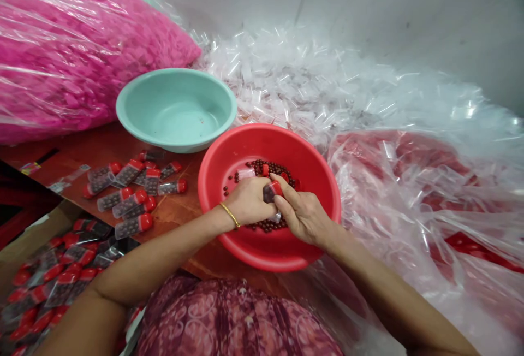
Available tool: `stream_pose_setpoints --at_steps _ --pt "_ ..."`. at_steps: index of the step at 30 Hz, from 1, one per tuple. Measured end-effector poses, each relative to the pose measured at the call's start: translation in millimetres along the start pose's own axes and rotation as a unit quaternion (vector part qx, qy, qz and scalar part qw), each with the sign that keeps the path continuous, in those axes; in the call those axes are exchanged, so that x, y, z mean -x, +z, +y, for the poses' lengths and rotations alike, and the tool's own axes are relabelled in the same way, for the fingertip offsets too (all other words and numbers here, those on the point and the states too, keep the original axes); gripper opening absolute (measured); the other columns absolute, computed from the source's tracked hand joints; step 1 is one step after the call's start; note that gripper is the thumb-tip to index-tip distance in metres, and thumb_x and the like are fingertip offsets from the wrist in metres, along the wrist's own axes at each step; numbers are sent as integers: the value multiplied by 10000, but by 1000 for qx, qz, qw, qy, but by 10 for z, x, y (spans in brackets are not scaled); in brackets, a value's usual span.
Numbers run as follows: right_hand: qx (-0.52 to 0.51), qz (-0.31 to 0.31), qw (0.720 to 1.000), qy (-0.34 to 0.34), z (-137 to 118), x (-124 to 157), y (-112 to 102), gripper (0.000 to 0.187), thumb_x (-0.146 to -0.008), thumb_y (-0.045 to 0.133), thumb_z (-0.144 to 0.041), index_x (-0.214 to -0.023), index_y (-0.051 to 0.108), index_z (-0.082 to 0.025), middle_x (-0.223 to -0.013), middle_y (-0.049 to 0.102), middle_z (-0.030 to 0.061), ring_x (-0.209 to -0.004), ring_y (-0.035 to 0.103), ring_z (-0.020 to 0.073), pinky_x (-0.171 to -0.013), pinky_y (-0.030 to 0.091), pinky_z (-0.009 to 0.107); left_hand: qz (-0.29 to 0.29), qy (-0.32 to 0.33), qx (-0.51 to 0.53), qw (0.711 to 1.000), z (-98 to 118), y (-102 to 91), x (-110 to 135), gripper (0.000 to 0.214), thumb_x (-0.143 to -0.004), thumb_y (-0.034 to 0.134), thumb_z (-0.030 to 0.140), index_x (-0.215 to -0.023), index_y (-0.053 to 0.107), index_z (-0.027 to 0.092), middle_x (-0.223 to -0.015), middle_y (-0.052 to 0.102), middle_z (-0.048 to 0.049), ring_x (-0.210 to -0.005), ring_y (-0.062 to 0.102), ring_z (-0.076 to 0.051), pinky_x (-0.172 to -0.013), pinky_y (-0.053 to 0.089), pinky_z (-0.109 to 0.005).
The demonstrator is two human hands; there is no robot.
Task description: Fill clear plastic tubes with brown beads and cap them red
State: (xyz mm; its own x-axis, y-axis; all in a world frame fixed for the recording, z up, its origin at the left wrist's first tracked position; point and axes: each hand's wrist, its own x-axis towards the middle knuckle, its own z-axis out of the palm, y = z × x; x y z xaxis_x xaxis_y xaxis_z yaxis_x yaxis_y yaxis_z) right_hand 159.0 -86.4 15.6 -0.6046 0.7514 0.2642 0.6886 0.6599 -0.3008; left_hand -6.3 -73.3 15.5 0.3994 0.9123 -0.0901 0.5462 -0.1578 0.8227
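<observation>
Both my hands meet over a red plastic bowl (315,181) that holds small dark brown beads (275,169) and a loose red cap. My left hand (248,201), with a gold bangle at the wrist, is closed around a small clear tube filled with beads (269,192). My right hand (301,215) pinches the tube's red cap (277,188) between thumb and forefinger. A second clear tube (246,173) lies in the bowl behind my left hand.
An empty teal bowl (176,107) stands behind the red one. Several filled, red-capped tubes (131,192) lie on the brown table at left, more in a box (53,279) below. Bags of pink pieces (73,50), clear tubes (311,77) and red caps (429,181) surround.
</observation>
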Motion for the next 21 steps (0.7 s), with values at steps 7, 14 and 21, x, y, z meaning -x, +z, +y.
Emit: stream_pose_setpoints --at_steps 7,14,21 --pt "-283 104 931 208 -25 -320 -140 644 -894 208 -595 -977 683 -169 -538 513 14 -520 502 129 -544 402 265 -27 17 11 999 28 -4 -17 96 -576 528 235 -574 449 181 -519 463 35 -499 413 -97 -459 283 -222" --pt "-521 63 802 286 -124 -445 71 754 -851 66 -661 -1349 421 -220 -1058 579 77 -950 562 180 -874 436 365 -63 41 -40 996 117 14 19 104 -594 548 271 -596 512 173 -533 525 0 -488 457 -122 -459 311 -237" --pt "-380 14 905 190 -142 -405 52 767 -857 64 -669 -1459 199 -213 -1435 351 88 -1346 275 190 -1100 225 394 -82 39 -127 988 163 47 29 209 -633 566 291 -763 626 140 -655 639 -77 -598 579 -211 -553 417 -295"
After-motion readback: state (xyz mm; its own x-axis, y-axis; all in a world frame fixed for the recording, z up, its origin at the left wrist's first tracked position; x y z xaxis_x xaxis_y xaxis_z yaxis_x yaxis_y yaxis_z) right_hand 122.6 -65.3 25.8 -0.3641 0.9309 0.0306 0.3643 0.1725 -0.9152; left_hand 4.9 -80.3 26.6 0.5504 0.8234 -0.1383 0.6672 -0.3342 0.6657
